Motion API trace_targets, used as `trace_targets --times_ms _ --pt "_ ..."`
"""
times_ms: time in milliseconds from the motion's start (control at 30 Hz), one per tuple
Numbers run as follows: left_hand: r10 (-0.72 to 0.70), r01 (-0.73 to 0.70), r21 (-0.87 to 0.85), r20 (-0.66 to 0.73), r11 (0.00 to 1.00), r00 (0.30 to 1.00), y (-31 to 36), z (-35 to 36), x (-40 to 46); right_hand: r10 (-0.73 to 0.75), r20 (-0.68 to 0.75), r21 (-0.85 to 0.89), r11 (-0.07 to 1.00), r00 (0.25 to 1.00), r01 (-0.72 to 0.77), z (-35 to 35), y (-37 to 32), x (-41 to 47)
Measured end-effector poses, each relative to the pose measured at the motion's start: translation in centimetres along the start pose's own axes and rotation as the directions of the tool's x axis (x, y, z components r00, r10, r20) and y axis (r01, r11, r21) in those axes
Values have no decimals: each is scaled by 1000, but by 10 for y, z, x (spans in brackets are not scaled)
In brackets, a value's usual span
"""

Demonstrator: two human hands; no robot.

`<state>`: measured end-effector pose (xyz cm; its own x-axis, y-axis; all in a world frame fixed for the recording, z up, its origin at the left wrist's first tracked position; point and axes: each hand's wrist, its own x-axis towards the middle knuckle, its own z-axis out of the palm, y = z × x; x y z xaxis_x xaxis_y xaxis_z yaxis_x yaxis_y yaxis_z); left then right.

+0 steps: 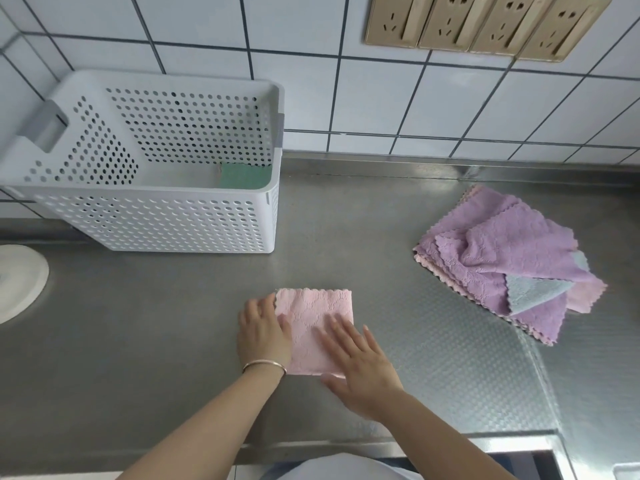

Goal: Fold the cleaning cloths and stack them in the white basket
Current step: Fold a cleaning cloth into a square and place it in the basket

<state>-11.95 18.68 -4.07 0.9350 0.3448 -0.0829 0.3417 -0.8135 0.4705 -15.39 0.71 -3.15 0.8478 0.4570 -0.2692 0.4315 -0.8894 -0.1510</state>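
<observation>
A steel counter (346, 237) fills most of the frame below a tiled wall. At upper left stands the white basket (156, 216), and a green cloth (246, 175) lies in its far right corner. At right, well apart from it, a loose pile (509, 261) of purple, pink and grey cloths waits unfolded. Low in the centre lies the pink cloth (311, 327), already folded to a small rectangle. The left hand (263, 332) presses its left edge and the right hand (360, 368) lies flat across its lower right part. The fingers of both hands are spread and flat, gripping nothing.

The risk from here, as I judge it, is that the fold springs open when the cloth is lifted, since the plush fabric is held only by pressure from above. The basket is deep, so a drop could land the cloth askew beside the green one rather than stacked on it.
</observation>
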Motion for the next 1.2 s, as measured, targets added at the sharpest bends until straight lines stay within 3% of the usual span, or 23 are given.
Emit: trace_targets --times_ms 67,133,300,433,500,600,633,700,767,800,833,900,1000,1100,1200 --pt "281 -279 181 15 943 960 -3 4 -9 4 -2 20 1000 1000 -4 7 -1 -7" --pt "433 -467 286 178 837 884 -9 10 -16 42 -5 23 999 999 -42 12 -3 -12" --pt "352 -504 332 421 797 836 -18 17 -11 109 73 11 994 991 -110 20 -7 -11" --pt "375 -542 326 454 775 808 -13 9 0 120 50 11 993 992 -121 23 -8 -5" --pt "310 -450 237 456 861 834 -7 0 1 119 -42 47 992 992 -117 18 -8 -4" --pt "102 -107 30 148 994 984 -5 -12 -6 287 -212 351 914 934 -201 7 -13 -1" --pt "-24 24 0 76 1000 997 -6 -14 -8 412 -182 523 809 893 -267 -3 -14 0" --pt "-199 197 27 93 980 976 -10 -14 -13 631 63 780 452 773 -433 -18 -14 7" --pt "-260 248 91 167 965 951 -9 -13 -16 676 332 865 59 658 -498 -26 -11 13" --pt "-262 241 126 201 962 944 -6 -12 -17 656 416 855 -45 630 -517 -29 -10 17" --pt "-274 237 176 234 955 933 -3 -10 -19 626 459 830 -48 630 -556 -31 -9 18" --pt "-328 274 220 271 936 905 4 -10 -23 561 487 769 87 669 -633 -33 -10 18" --pt "-376 403 -6 348 915 859 11 -17 -27 490 534 705 192 689 -683 -35 -9 14" --pt "-381 517 -244 440 821 813 18 -25 -28 506 470 761 183 723 -623 -38 -4 13" --pt "-367 547 -391 447 740 816 29 -42 -25 541 306 873 168 783 -457 -55 -9 10"
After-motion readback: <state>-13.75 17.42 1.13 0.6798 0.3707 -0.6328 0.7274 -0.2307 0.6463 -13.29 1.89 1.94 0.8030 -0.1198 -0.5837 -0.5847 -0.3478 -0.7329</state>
